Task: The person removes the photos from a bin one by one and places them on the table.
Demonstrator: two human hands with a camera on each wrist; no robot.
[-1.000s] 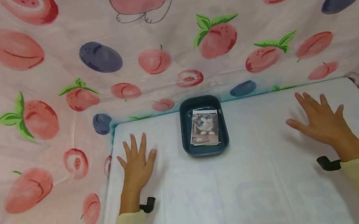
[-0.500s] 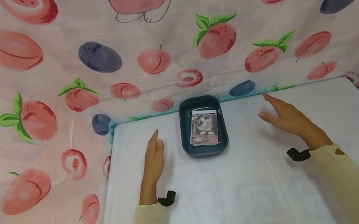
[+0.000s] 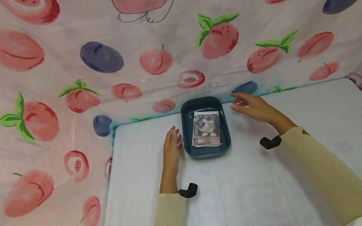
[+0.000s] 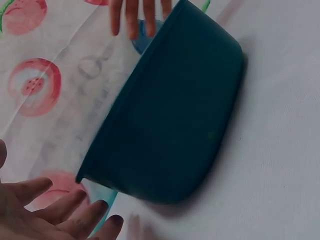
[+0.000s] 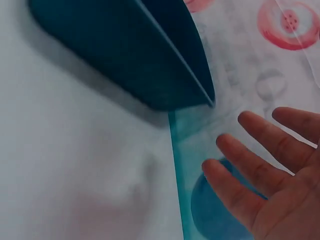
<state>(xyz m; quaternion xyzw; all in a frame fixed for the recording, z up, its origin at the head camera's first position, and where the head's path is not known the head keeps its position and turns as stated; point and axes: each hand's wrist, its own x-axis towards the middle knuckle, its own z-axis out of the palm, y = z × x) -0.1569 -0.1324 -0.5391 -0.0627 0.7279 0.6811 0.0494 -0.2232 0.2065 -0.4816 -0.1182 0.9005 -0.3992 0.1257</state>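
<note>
A dark teal plastic basin (image 3: pixel 190 151) stands at the back middle of the white table, against the wall cloth. Inside it lies a small stack of photo cards (image 3: pixel 206 128), the top one showing a cat. My left hand (image 3: pixel 171 147) is just left of the basin, fingers loosely extended and holding nothing. On the other side, my right hand (image 3: pixel 254 108) reaches in from the right near the far corner, also holding nothing. In the left wrist view the basin's side wall (image 4: pixel 170 110) fills the middle, with the left fingers (image 4: pixel 65 207) near its rim, apart from it.
Printed cloth (image 3: pixel 152 33) with peaches and blueberries hangs behind the table and at its left side. A white cloth (image 3: pixel 240 199) covers the tabletop. Each wrist wears a small black camera mount, such as the right one (image 3: pixel 270 142).
Both hands have moved inward toward the basin from opposite sides, and their spread fingers have drawn together. The basin and the cards have stayed in place.
</note>
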